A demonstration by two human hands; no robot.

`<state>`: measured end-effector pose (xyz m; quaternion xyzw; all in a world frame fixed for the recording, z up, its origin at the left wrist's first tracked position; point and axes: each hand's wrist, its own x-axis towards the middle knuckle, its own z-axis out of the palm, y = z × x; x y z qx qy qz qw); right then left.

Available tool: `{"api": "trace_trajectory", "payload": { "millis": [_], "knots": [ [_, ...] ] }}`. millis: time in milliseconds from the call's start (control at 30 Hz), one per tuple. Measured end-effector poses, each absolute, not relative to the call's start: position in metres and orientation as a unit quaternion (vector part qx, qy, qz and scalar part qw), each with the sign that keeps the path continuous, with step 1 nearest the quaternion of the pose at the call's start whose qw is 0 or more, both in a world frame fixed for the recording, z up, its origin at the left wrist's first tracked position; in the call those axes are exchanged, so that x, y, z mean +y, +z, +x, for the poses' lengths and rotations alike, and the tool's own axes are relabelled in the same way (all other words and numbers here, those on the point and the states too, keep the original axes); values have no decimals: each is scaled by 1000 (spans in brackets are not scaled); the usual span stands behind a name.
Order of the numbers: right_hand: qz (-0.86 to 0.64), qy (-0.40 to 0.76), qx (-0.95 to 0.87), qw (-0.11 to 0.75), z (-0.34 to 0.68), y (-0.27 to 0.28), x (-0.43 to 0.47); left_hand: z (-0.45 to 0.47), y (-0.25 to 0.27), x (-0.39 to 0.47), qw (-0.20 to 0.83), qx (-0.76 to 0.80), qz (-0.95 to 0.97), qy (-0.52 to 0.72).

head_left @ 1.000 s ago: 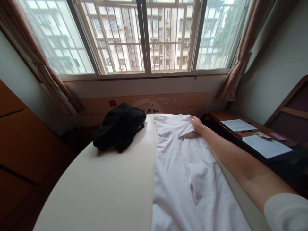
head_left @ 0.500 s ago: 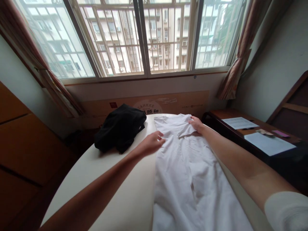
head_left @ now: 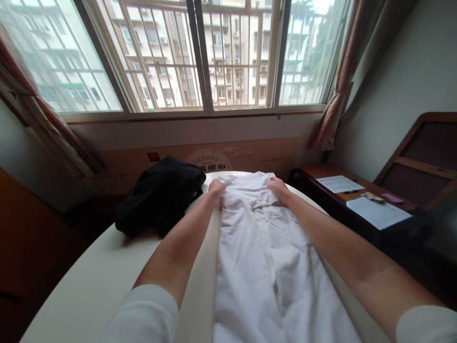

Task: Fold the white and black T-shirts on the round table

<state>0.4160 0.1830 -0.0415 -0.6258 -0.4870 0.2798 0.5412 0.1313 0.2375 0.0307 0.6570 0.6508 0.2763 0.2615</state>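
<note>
A white shirt (head_left: 246,257) lies lengthwise on the round cream table (head_left: 82,286), its sides folded inward and its fabric wrinkled. At the far left corner of the shirt, my left hand (head_left: 216,188) is closed on the cloth. My right hand (head_left: 278,188) pinches the far right corner, opposite the left one. Between the two hands the shirt's far end lies spread near the table's back edge. The fingertips of both hands are partly hidden by the fabric.
A black bundled cloth item (head_left: 160,195) sits on the table, left of my left arm. To the right stands a brown desk (head_left: 310,172) with paper sheets (head_left: 378,212). A printed cardboard panel (head_left: 243,150) leans under the barred window (head_left: 205,57).
My left hand has moved forward from the shirt's left side to its far left corner and closed there. My right hand stays on the far right corner. The view has shifted slightly right.
</note>
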Motion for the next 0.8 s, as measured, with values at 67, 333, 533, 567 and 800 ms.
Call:
{"api": "trace_trajectory", "payload": {
  "millis": [67, 333, 533, 567, 800],
  "knots": [
    [-618, 301, -492, 534, 408, -40, 181, 121, 31, 243, 225, 670, 655, 269],
    [-579, 346, -518, 526, 344, -37, 187, 74, 48, 251, 136, 680, 672, 259],
    [-585, 298, -506, 560, 333, -30, 209, 72, 35, 252, 117, 688, 672, 249],
    [-587, 286, -505, 564, 335, -26, 214, 75, 31, 252, 112, 681, 676, 257],
    [-563, 245, -533, 582, 348, 8, 248, 81, 6, 256, 130, 572, 717, 377]
  ]
}}
